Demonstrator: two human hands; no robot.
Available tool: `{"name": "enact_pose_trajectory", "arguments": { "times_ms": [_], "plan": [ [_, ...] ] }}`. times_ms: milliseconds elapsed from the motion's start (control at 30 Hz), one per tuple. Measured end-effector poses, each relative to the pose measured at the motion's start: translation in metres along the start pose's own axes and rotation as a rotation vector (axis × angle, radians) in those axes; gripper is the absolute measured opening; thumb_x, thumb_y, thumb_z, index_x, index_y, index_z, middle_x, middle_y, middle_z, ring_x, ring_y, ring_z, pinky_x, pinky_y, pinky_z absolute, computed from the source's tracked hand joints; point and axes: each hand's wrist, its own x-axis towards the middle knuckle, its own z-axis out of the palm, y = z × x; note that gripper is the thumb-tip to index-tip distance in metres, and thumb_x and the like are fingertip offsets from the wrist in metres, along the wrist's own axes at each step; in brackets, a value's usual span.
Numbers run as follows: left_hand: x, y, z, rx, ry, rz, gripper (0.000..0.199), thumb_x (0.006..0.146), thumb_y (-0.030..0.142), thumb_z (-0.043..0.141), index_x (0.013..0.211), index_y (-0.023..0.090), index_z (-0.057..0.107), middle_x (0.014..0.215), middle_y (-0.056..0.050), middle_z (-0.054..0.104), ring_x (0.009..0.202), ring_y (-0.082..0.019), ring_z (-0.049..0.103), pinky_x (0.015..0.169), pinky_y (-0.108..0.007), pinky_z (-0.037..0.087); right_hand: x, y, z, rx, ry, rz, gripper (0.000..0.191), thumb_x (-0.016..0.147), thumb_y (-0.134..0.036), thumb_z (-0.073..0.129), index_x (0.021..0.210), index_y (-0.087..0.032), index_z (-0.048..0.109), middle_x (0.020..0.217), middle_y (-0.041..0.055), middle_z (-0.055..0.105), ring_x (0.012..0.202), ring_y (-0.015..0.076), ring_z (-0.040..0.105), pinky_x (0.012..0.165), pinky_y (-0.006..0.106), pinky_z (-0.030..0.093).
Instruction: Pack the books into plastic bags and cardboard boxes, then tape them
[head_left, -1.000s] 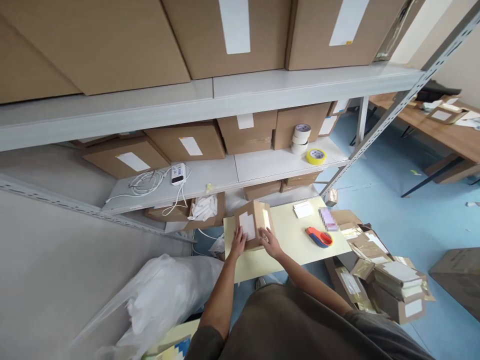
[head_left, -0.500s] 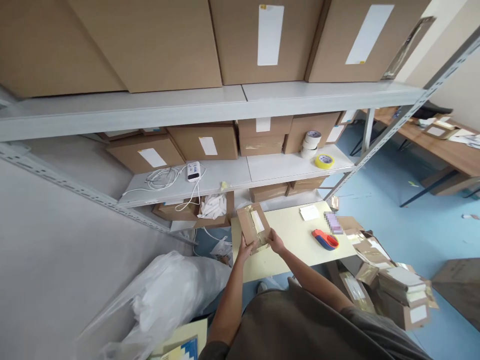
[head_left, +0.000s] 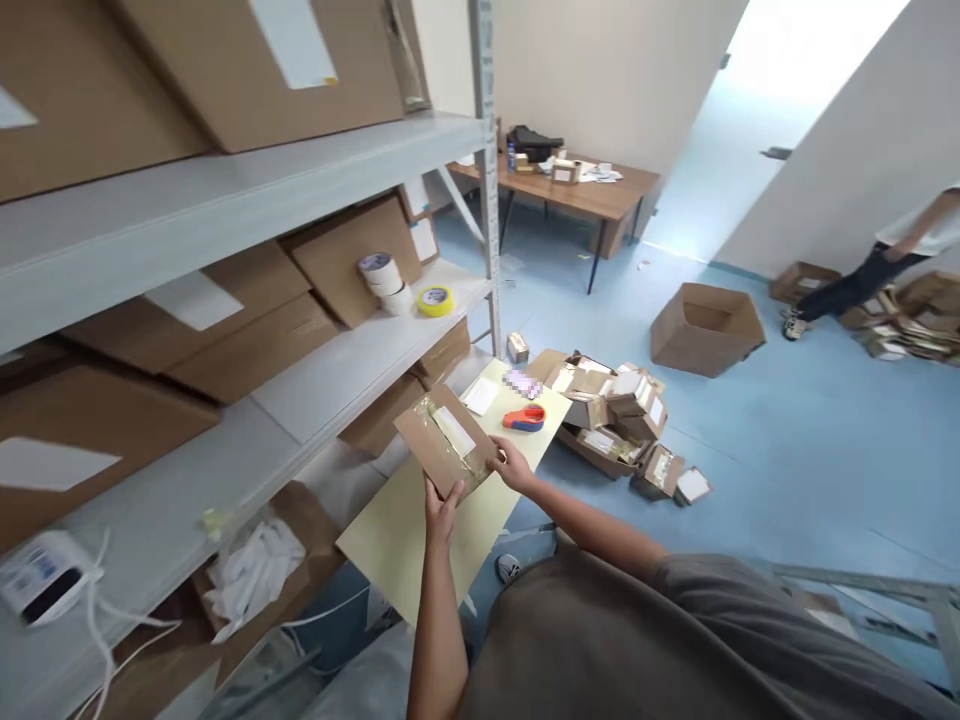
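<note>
Both my hands grip a small flat cardboard box [head_left: 427, 448], tilted above the pale yellow tabletop [head_left: 379, 530]. Clear tape and a white label run across its upper face. My left hand [head_left: 441, 508] is closed on the near lower edge, thumb on top. On the right edge, my right hand [head_left: 513, 464] is closed with its thumb over the corner. Beyond the box, a red and blue tape dispenser [head_left: 525, 418] lies on the tabletop. Near it are a white paper slip [head_left: 481, 396] and a blurred-out pinkish item [head_left: 523, 383].
Metal shelving [head_left: 285, 410] with cartons, white tape rolls [head_left: 385, 283] and a yellow tape roll [head_left: 435, 300] stands to the left. Packed parcels [head_left: 637, 395] pile on the floor right of the table. Farther off are an open carton [head_left: 707, 330], a wooden desk [head_left: 611, 195] and a person [head_left: 896, 250].
My view has swung to the right, bringing the floor, open carton and another person into sight. The cardboard box stays in both hands and now appears closer.
</note>
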Motion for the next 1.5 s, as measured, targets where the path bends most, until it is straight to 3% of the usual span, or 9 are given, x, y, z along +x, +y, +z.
{"name": "enact_pose_trajectory", "arguments": {
  "times_ms": [233,433,700,867,1067,1167,1300,1400,1500],
  "plan": [
    [0.042,0.077,0.13,-0.151,-0.39,0.069,0.111,0.08,0.05,0.087,0.17,0.028,0.027,0.16,-0.011,0.054,0.146,-0.032,0.054,0.122,-0.046,0.044,-0.002,0.012,-0.122,0.217,0.351,-0.036,0.057,0.086,-0.031,0.063,0.142,-0.026,0.056,0.141,0.0076,0.067,0.129,0.0279,0.062,0.111,0.042,0.049],
    [0.041,0.113,0.278,-0.131,-0.671,0.099,0.11,0.079,0.045,0.088,0.17,0.028,0.028,0.162,-0.011,0.053,0.145,-0.03,0.055,0.123,-0.044,0.044,-0.017,0.05,-0.249,0.299,0.613,-0.032,0.058,0.083,-0.034,0.064,0.139,-0.024,0.056,0.137,0.0098,0.068,0.128,0.0292,0.062,0.108,0.042,0.051],
    [-0.017,0.124,0.503,-0.085,-1.044,0.041,0.117,0.075,0.044,0.091,0.171,0.023,0.026,0.162,-0.015,0.051,0.142,-0.03,0.057,0.123,-0.044,0.042,-0.082,0.121,-0.421,0.313,1.022,0.115,0.059,0.079,-0.036,0.063,0.136,-0.021,0.058,0.133,0.0113,0.07,0.121,0.0287,0.066,0.106,0.042,0.053],
    [-0.074,0.113,0.605,-0.05,-1.296,-0.019,0.128,0.071,0.047,0.094,0.172,0.022,0.02,0.165,-0.019,0.047,0.141,-0.03,0.058,0.122,-0.045,0.043,-0.141,0.166,-0.49,0.321,1.248,0.246,0.061,0.075,-0.037,0.062,0.134,-0.021,0.06,0.131,0.0106,0.072,0.117,0.0282,0.068,0.104,0.043,0.055],
    [-0.117,0.093,0.668,0.005,-1.437,-0.069,0.132,0.073,0.053,0.092,0.173,0.018,0.014,0.168,-0.022,0.042,0.146,-0.031,0.054,0.125,-0.043,0.038,-0.181,0.203,-0.531,0.322,1.337,0.354,0.066,0.073,-0.037,0.061,0.137,-0.018,0.061,0.128,0.0117,0.073,0.119,0.0306,0.068,0.103,0.043,0.056],
    [-0.122,0.09,0.69,0.099,-1.446,-0.058,0.132,0.073,0.055,0.091,0.173,0.02,0.013,0.172,-0.021,0.034,0.156,-0.034,0.04,0.129,-0.047,0.03,-0.185,0.219,-0.548,0.254,1.325,0.385,0.07,0.076,-0.039,0.06,0.143,-0.019,0.059,0.137,0.0119,0.07,0.125,0.0307,0.067,0.106,0.042,0.055],
    [-0.107,0.098,0.713,0.25,-1.319,0.024,0.128,0.073,0.057,0.09,0.173,0.025,0.016,0.179,-0.017,0.013,0.165,-0.036,0.011,0.133,-0.05,0.015,-0.182,0.241,-0.57,0.061,1.3,0.598,0.077,0.077,-0.044,0.062,0.15,-0.021,0.055,0.145,0.0114,0.066,0.133,0.0313,0.062,0.112,0.044,0.051],
    [-0.086,0.11,0.718,0.236,-1.281,0.075,0.115,0.081,0.059,0.083,0.172,0.03,0.019,0.18,-0.013,0.013,0.165,-0.035,0.015,0.132,-0.05,0.02,-0.178,0.254,-0.58,0.028,1.28,0.777,0.075,0.079,-0.04,0.058,0.152,-0.021,0.054,0.144,0.0135,0.067,0.132,0.0309,0.064,0.111,0.043,0.05],
    [-0.066,0.116,0.711,0.21,-1.229,0.098,0.108,0.083,0.059,0.08,0.171,0.029,0.024,0.178,-0.013,0.022,0.164,-0.035,0.021,0.131,-0.05,0.025,-0.172,0.257,-0.585,0.01,1.269,0.789,0.075,0.079,-0.036,0.056,0.152,-0.021,0.054,0.145,0.0139,0.067,0.131,0.0295,0.065,0.11,0.041,0.051]
  ]
}}
